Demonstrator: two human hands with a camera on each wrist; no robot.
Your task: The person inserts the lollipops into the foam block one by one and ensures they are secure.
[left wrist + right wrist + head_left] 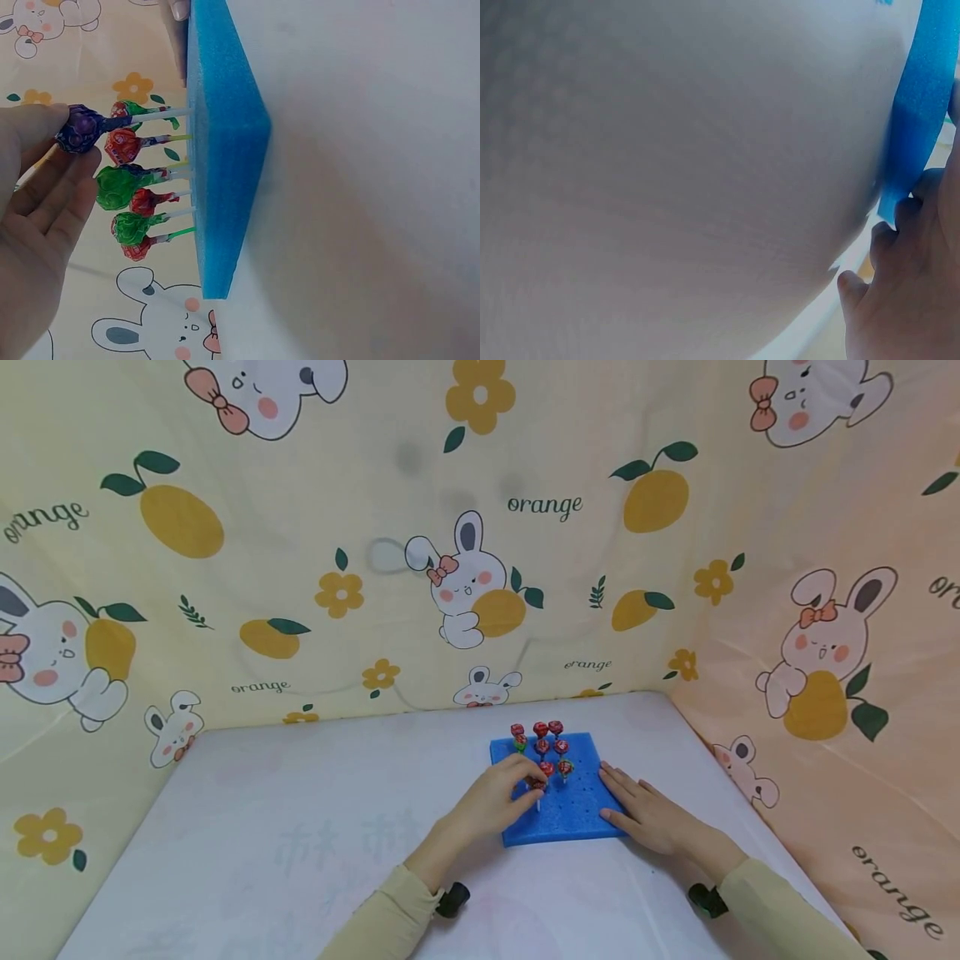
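My left hand (491,797) pinches the wrapped head of a purple lollipop (79,129) between thumb and fingers. Its white stick reaches the top face of a blue foam board (577,820); whether the tip sits in a hole cannot be told. Behind it, several lollipops stand upright in the board, among them a green-wrapped one (116,187) and a red-wrapped one (124,146). My right hand (652,817) rests with fingers extended on the board's right edge. In the right wrist view, only the back of that hand and the board's side show.
The board lies on a white-covered table (337,827). Small holes dot its right and front parts. A patterned cloth (375,510) with rabbits and oranges rises behind the table and along its sides. A dark strap piece (453,901) sits at the left wrist.
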